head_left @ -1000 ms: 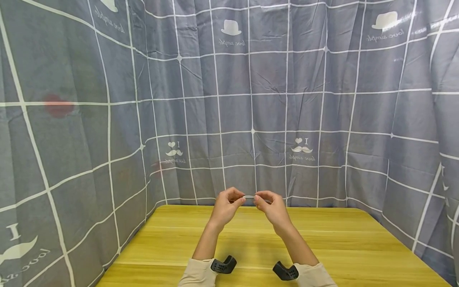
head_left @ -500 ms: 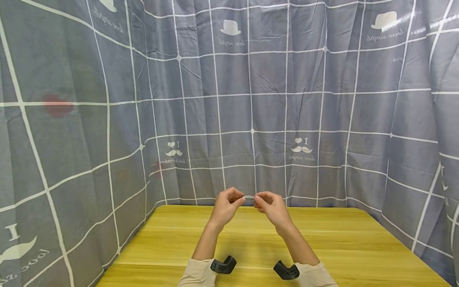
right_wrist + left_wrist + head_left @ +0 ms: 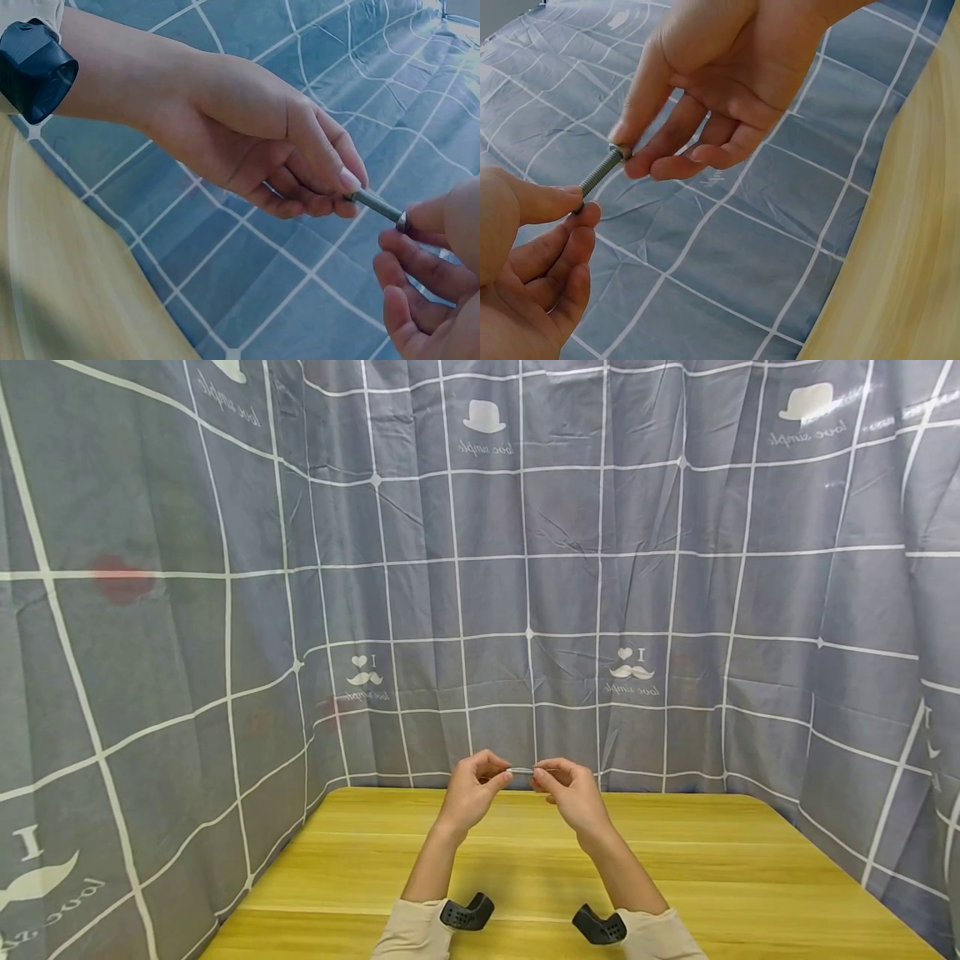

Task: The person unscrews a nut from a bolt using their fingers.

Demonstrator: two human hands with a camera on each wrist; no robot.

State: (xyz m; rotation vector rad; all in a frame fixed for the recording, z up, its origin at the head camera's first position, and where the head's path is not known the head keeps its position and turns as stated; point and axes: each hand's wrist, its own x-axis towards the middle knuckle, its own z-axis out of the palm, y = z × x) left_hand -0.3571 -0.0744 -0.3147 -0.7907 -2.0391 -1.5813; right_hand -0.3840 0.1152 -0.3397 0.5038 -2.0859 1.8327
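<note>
A grey metal bolt (image 3: 600,171) with a threaded shaft is held level between both hands, above the far edge of the table in the head view. My left hand (image 3: 472,792) pinches one end between thumb and fingertips, which cover that end. My right hand (image 3: 572,793) has its thumb and forefinger on the other end, at a short wider piece that looks like a nut (image 3: 403,221). Its remaining fingers are loosely bent below. Both wrist views show the bare thread of the bolt spanning the gap between the two hands.
A yellow wood-grain table (image 3: 375,868) lies under the forearms. Grey curtains (image 3: 570,593) with white grid lines hang behind and at both sides. Each wrist carries a black camera mount (image 3: 467,912) at the cuff of a beige sleeve.
The right thumb and fingers have shifted slightly at their end of the bolt, and a little more of it shows between the hands. The left hand keeps its hold almost still.
</note>
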